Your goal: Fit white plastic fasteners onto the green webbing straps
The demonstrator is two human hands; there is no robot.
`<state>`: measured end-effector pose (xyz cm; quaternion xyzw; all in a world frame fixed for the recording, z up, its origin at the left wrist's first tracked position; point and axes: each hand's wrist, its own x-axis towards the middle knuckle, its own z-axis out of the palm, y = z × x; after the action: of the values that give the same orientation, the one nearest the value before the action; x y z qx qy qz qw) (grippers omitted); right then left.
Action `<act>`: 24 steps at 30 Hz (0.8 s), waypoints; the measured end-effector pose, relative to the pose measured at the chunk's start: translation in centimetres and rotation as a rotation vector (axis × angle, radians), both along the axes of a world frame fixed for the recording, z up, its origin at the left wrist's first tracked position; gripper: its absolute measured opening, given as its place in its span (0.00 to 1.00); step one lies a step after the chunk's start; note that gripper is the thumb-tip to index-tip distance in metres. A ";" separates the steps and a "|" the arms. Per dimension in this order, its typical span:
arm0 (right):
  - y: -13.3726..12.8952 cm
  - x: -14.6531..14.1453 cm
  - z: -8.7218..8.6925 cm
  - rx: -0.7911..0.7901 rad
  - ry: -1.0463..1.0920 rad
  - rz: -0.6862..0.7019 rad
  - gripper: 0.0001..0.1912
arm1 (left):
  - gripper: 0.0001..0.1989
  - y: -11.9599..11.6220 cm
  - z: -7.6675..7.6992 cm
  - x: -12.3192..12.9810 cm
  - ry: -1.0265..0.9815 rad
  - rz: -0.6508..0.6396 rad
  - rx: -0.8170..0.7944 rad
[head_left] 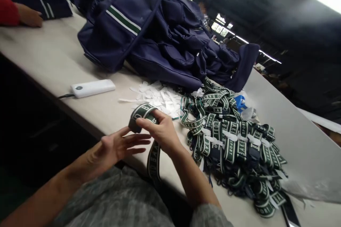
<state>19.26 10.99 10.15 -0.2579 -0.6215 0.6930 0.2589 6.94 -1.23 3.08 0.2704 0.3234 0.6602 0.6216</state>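
Observation:
My right hand [162, 129] grips a dark green webbing strap [145, 110] with white edges and white lettering. Its upper part is looped over between thumb and fingers, and a loose length hangs down past the table edge. Beside it, my left hand [117, 147] is open, fingers spread and palm turned toward the strap; whether a fingertip touches it I cannot tell. To the right lies a big heap of matching straps [231, 142], many bundled with white paper bands. Beyond my hands are scattered white paper strips [160, 95].
Navy bags [149, 25] with green-and-white stripes are piled at the back. A white power bank [93, 88] with a cable lies on the table [53, 53] at left. Another person's hand [29, 15] in a red sleeve rests at far left. A dark phone-like object [290, 209] sits lower right.

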 end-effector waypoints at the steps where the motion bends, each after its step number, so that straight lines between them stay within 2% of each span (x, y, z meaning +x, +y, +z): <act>1: 0.5 -0.7 -1.6 -0.076 0.007 -0.008 0.21 | 0.47 0.4 -0.7 0.0 -0.047 -0.028 -0.039; 3: 0.9 -1.6 -4.0 -0.207 0.002 -0.005 0.24 | 0.36 0.9 -1.7 -0.4 -0.074 0.058 -0.120; 6: 0.2 -2.2 -6.2 -0.257 0.000 0.035 0.26 | 0.20 1.7 -2.3 -1.8 0.021 0.373 -0.171; 10: -1.8 -1.8 -8.6 -0.206 -0.027 0.067 0.24 | 0.17 2.7 -1.8 -5.0 0.219 0.815 -0.129; 14: -3.1 -1.3 -11.0 -0.368 -0.086 0.192 0.30 | 0.14 2.7 -0.7 -9.2 0.340 1.131 -0.066; 16: -3.3 -0.9 -11.7 -0.390 -0.153 0.259 0.30 | 0.12 2.6 -0.1 -11.2 0.440 1.286 -0.039; 18: -3.3 -0.3 -11.8 -0.290 -0.199 0.255 0.32 | 0.12 2.5 0.4 -13.2 0.583 1.426 -0.032; 20: -3.3 0.4 -11.5 -0.108 -0.237 0.225 0.29 | 0.12 2.3 0.6 -15.1 0.715 1.518 -0.060; 22: -3.4 1.3 -11.1 0.139 -0.318 0.158 0.16 | 0.16 1.7 0.4 -17.0 0.769 1.589 -0.112; 24: -3.7 2.1 -10.8 0.407 -0.390 0.020 0.05 | 0.24 0.9 -0.1 -19.0 0.763 1.557 -0.167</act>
<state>21.36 7.31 -0.67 -0.3228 -0.7884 0.4939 0.1739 -12.04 -0.38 2.98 0.1288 0.6500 0.7358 -0.1397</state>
